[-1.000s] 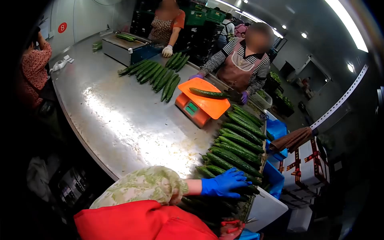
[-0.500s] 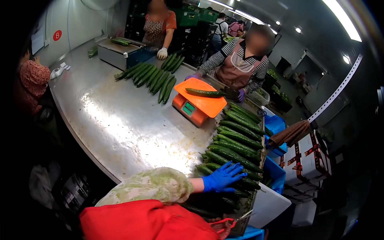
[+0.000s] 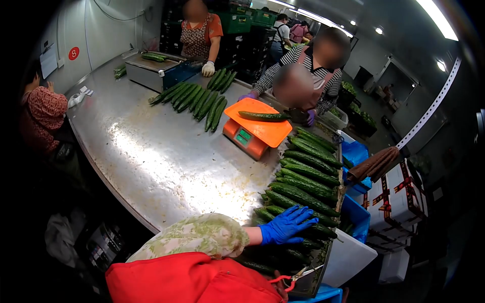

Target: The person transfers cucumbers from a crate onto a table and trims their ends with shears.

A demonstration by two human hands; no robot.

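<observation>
My left hand point(image 3: 287, 225), in a blue glove, lies with fingers spread across a row of dark green cucumbers point(image 3: 302, 192) along the right edge of the metal table. At the bottom, partly hidden by my red garment, my right hand point(image 3: 279, 288) grips scissors point(image 3: 290, 284) with red handles. Their blades point right, beside the nearest cucumbers, which lie in shadow. Beyond the row stands an orange scale point(image 3: 246, 140) with a lit green display. One cucumber point(image 3: 263, 116) rests on its tray.
More cucumbers point(image 3: 194, 101) lie at the far side of the metal table point(image 3: 146, 166), near a box-shaped machine point(image 3: 159, 70). Co-workers stand around the table, one behind the scale. Blue crates point(image 3: 356, 217) and white taped boxes point(image 3: 391, 202) stand to the right.
The view has shifted slightly, so the table and cucumbers appear a little further right. My left hand stays on the cucumbers, and the scissors remain in my right hand.
</observation>
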